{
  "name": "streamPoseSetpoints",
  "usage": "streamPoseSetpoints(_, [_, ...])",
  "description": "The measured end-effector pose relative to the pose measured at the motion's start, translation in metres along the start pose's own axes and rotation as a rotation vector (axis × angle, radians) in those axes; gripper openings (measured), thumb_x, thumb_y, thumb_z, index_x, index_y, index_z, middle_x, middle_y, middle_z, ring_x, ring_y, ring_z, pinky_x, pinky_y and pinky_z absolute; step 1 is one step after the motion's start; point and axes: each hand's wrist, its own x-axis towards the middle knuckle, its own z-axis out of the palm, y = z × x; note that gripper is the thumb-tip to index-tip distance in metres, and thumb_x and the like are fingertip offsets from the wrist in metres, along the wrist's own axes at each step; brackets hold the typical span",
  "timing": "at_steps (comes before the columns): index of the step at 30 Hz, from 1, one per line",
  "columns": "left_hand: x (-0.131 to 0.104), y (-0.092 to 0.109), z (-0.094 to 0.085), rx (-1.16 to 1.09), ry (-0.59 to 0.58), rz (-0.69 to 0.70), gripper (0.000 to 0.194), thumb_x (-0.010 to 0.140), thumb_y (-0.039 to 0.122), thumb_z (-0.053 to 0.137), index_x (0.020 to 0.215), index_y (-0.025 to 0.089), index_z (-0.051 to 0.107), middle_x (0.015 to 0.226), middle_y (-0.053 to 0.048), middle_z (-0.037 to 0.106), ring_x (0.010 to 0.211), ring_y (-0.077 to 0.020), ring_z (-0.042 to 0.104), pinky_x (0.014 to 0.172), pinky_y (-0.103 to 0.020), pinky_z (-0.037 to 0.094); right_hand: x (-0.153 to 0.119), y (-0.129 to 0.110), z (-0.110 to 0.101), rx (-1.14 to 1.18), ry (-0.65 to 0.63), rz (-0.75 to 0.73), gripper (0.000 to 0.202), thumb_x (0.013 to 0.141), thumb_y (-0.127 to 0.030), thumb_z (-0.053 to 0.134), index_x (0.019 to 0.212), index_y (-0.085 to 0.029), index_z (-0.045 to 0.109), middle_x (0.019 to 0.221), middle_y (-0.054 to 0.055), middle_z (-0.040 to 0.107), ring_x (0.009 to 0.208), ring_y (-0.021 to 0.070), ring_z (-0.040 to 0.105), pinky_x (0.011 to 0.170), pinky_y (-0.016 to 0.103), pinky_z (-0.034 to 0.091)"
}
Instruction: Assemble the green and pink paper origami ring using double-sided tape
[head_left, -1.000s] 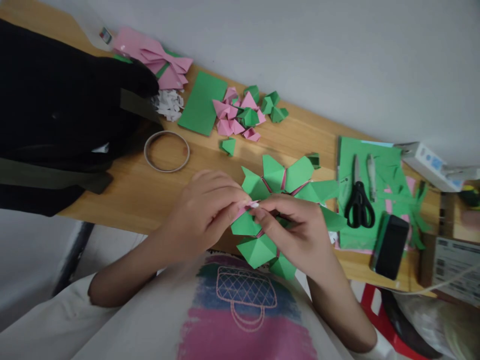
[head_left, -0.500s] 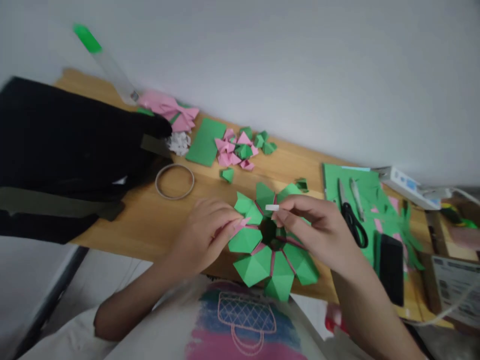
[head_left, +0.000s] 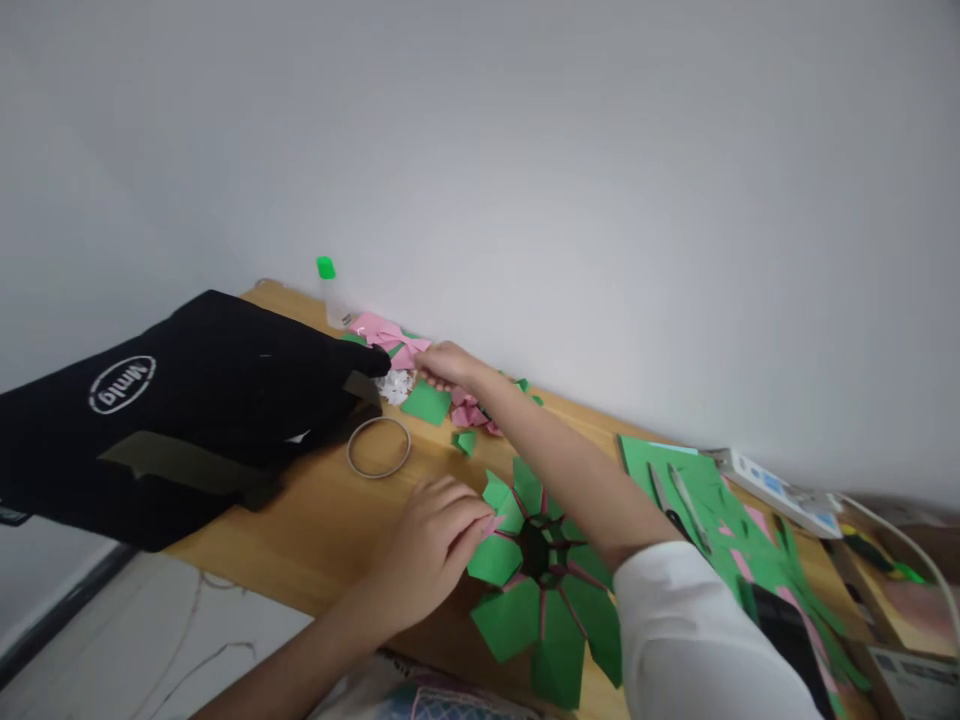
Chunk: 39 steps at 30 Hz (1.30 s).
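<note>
The green and pink folded-paper flower [head_left: 559,635] stands on the wooden table close to my body, its petals ringed around a hollow centre. My left hand [head_left: 424,560] pinches a small pink tip at the flower's left edge between thumb and forefinger. Across the table stretches my right arm, passing over part of the flower. My right hand [head_left: 448,366] is at the back, fingers curled down beside the folded pink paper pieces [head_left: 386,335] and the heap of white scraps [head_left: 396,386]. Whatever those fingertips hold is hidden.
A black bag [head_left: 225,380] covers the table's left side, near a ring [head_left: 379,448]. Behind it stands a green-capped clear bottle [head_left: 330,290]. To the right lie scissors [head_left: 664,495], green paper [head_left: 645,460], a black phone [head_left: 784,625] and a power strip [head_left: 780,490].
My right hand has left the flower, where it held a small white strip, and reached to the far left. The strip is no longer visible. My left hand keeps its pinch. The view has shifted.
</note>
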Motion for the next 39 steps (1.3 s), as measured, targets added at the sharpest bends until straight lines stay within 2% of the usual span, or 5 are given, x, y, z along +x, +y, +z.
streamPoseSetpoints(8, [-0.001, 0.0, 0.001, -0.025, 0.033, -0.02, 0.024, 0.097, 0.022, 0.05, 0.081, 0.02, 0.068, 0.078, -0.003, 0.068, 0.078, -0.0178, 0.06, 0.074, -0.032, 0.046, 0.018, -0.014, 0.015, -0.124, -0.009, -0.078, 0.036, 0.094, -0.037, 0.06, 0.124, -0.017, 0.058, 0.125, 0.009, 0.061, 0.106, 0.0222, 0.063, 0.088, 0.044, 0.056])
streamPoseSetpoints(14, [-0.001, -0.002, -0.005, -0.115, -0.047, -0.071, 0.024, 0.097, 0.026, 0.05, 0.083, 0.018, 0.068, 0.08, -0.003, 0.068, 0.08, -0.0181, 0.061, 0.075, -0.032, 0.047, -0.043, -0.009, -0.005, 0.038, 0.037, -0.169, 0.018, 0.088, -0.006, 0.056, 0.074, -0.014, 0.066, 0.059, -0.004, 0.061, 0.05, 0.0048, 0.052, 0.052, 0.017, 0.045])
streamPoseSetpoints(19, [0.001, -0.01, -0.005, -0.226, -0.076, -0.149, 0.021, 0.092, 0.016, 0.045, 0.089, 0.017, 0.066, 0.09, -0.004, 0.07, 0.085, -0.0173, 0.064, 0.078, -0.032, 0.049, -0.115, 0.034, -0.032, 0.075, -0.112, -0.258, 0.022, 0.078, 0.002, 0.057, 0.072, -0.016, 0.067, 0.053, -0.006, 0.062, 0.046, 0.0061, 0.053, 0.047, 0.018, 0.041])
streamPoseSetpoints(23, [0.002, -0.014, -0.006, -0.292, -0.113, -0.164, 0.02, 0.093, 0.02, 0.046, 0.09, 0.018, 0.066, 0.088, -0.002, 0.07, 0.08, -0.0149, 0.064, 0.078, -0.029, 0.051, -0.15, 0.073, -0.03, 0.004, -0.164, -0.168, 0.018, 0.081, -0.01, 0.059, 0.065, -0.016, 0.065, 0.047, -0.008, 0.059, 0.034, 0.0034, 0.046, 0.038, 0.016, 0.035])
streamPoseSetpoints(39, [0.007, -0.006, -0.01, -0.277, -0.136, -0.15, 0.019, 0.092, 0.021, 0.049, 0.083, 0.021, 0.065, 0.084, -0.001, 0.07, 0.081, -0.0153, 0.063, 0.079, -0.029, 0.052, -0.168, 0.09, -0.018, 0.145, -0.286, -0.019, 0.018, 0.082, -0.017, 0.059, 0.065, -0.016, 0.067, 0.044, -0.008, 0.054, 0.033, 0.0026, 0.043, 0.035, 0.014, 0.034])
